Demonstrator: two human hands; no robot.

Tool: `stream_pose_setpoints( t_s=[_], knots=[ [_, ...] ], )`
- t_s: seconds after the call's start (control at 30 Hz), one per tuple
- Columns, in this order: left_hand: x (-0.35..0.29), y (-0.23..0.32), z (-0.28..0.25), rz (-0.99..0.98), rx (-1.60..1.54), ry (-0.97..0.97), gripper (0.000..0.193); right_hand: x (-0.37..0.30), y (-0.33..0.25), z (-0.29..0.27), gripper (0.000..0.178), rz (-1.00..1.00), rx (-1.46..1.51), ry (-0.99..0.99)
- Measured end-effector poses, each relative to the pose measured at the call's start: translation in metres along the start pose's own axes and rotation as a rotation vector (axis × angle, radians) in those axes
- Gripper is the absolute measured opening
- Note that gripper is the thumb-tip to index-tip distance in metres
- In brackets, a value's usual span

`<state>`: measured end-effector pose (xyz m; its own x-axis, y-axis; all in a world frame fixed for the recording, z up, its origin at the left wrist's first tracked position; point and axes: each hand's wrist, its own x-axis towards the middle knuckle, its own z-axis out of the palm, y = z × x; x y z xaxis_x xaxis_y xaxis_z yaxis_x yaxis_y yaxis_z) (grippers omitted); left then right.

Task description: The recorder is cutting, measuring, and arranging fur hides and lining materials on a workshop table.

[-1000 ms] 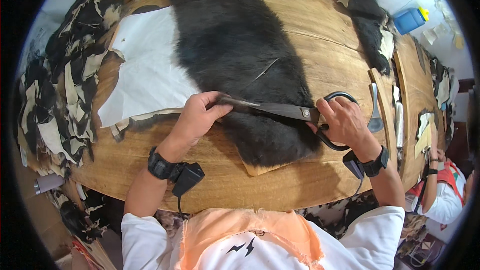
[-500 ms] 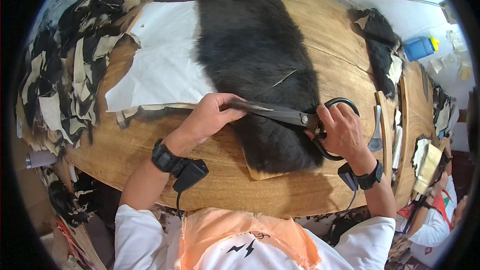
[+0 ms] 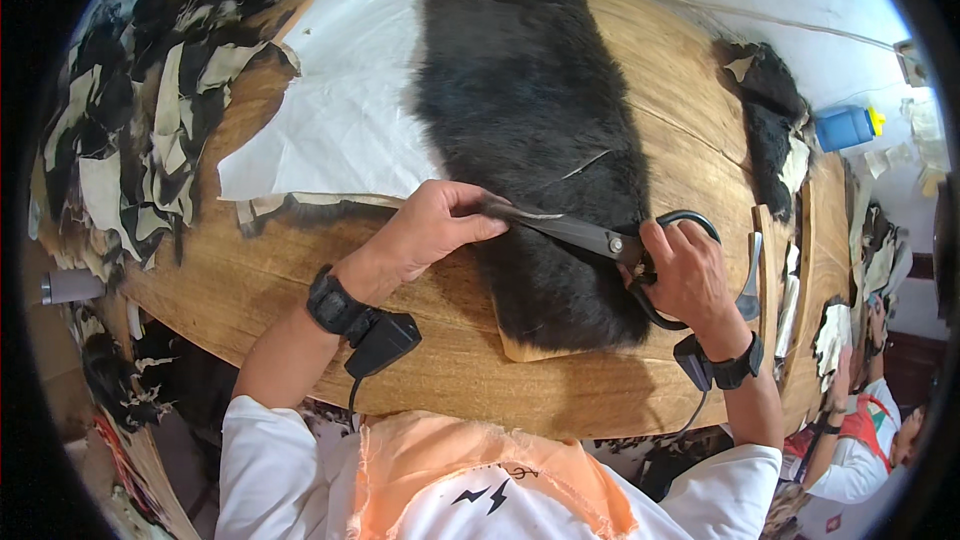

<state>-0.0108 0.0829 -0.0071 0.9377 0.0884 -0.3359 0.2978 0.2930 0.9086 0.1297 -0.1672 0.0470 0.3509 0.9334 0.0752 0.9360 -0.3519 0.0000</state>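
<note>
Between the thumb and fingers of my left hand (image 3: pixel 430 228) is pinched a thin strip of dark fur (image 3: pixel 512 210) with a pale edge. My right hand (image 3: pixel 690 275) grips the black-handled scissors (image 3: pixel 585 235), whose blades point left toward that strip and look nearly together. Both hands are above a long black fur pelt (image 3: pixel 530 80), which lies hair side up across the table. Another small pale-edged streak (image 3: pixel 586 164) shows on the pelt beyond the scissors. Left of the pelt, a white sheet (image 3: pixel 350 100) lies flat, with pelt edges showing under its near side.
The wooden table (image 3: pixel 240 290) carries a heap of fur scraps (image 3: pixel 170 130) at left and a dark fur piece (image 3: pixel 770 120) at far right. A spoon-like tool (image 3: pixel 752 280) and wooden strips (image 3: pixel 768 270) lie right of my hand. Another person (image 3: pixel 855 440) works at right.
The whole view has shifted slightly. My hands keep their holds on the fur strip and scissors. At right, the other person's arms have moved, and a yellowish piece there is out of sight.
</note>
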Motion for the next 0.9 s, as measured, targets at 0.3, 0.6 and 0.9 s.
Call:
stream_pose_setpoints(
  t_s=[0.3,0.6,0.9],
  knots=[
    [-0.004,0.001,0.002,0.003,-0.058,0.041,0.02,0.02,-0.006,-0.011,0.045,-0.08,-0.018,0.019],
    [-0.005,0.004,0.001,-0.01,-0.057,0.013,0.021,0.016,-0.001,-0.011,0.04,-0.075,-0.005,-0.096],
    [-0.006,-0.003,0.002,0.044,-0.211,0.04,0.021,0.023,-0.007,-0.008,0.038,-0.077,0.032,-0.037]
  ],
)
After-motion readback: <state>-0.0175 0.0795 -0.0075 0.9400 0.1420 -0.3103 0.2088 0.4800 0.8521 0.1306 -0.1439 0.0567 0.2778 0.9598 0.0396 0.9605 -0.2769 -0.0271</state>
